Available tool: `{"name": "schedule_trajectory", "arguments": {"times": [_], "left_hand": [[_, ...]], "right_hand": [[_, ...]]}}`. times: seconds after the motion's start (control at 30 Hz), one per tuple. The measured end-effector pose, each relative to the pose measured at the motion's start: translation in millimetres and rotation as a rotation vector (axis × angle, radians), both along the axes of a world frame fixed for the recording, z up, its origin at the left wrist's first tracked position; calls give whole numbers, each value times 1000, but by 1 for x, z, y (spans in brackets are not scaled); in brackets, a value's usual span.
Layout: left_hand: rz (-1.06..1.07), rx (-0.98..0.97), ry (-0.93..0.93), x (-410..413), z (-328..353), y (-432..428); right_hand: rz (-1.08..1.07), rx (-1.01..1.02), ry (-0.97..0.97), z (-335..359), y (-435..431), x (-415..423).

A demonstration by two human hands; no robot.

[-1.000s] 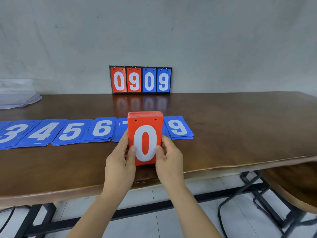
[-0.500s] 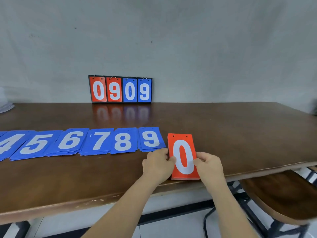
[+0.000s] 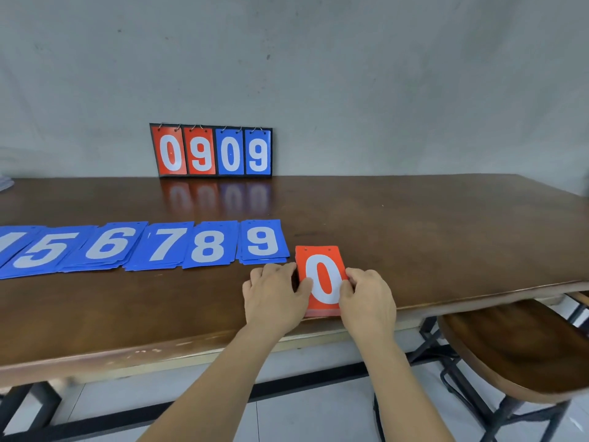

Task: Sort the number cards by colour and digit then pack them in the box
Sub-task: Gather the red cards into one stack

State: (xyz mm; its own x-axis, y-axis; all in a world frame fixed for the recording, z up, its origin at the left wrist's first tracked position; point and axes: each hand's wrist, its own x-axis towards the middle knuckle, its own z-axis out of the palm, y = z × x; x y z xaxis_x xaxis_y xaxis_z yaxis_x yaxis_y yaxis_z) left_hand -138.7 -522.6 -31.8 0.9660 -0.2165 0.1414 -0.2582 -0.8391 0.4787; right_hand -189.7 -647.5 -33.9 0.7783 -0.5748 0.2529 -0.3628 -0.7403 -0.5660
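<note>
Red stack of number cards (image 3: 322, 282), a white 0 uppermost, is now laid flat on the wooden surface (image 3: 430, 237), close to its front edge. A second ago this stack was stood upright on its short edge, in front of the blue 7 pile (image 3: 165, 247) and blue 8 pile (image 3: 208, 245). It has since been carried toward the right edge and lowered just past the end of the blue row.

The stack is held from both sides. The grip of the left hand (image 3: 274, 298) is clamped on its left long edge, and that of the right hand (image 3: 369, 301) on its right long edge, with both thumbs laid on the top face.

Just beside the stack, toward the back and left, lies the blue 9 pile (image 3: 263, 240). A flip scoreboard (image 3: 212, 151) reading 0909 is stood at the back edge, against the wall.

The blue sorting is judged finished, and the red cards seem next to be dealt out by digit. No box can be made out for certain.
</note>
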Motion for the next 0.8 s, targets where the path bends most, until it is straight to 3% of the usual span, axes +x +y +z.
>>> {"name": "schedule_trajectory", "arguments": {"times": [0.13,0.27,0.4,0.6,0.8], "left_hand": [[-24,-39,-6,-1,-5,6],[-68,-222,30,-8,-6,22],[-69,-196,-32,-18,1,60],[91,-254,-60,-23,21,150],[344,-222,-102,-27,37,273]], "right_hand": [[26,-13,17,2,0,-3],[85,51,7,12,-4,-11],[126,-88,94,29,6,-22],[362,-320,79,50,63,-19],[608,-423,114,60,156,20]]}}
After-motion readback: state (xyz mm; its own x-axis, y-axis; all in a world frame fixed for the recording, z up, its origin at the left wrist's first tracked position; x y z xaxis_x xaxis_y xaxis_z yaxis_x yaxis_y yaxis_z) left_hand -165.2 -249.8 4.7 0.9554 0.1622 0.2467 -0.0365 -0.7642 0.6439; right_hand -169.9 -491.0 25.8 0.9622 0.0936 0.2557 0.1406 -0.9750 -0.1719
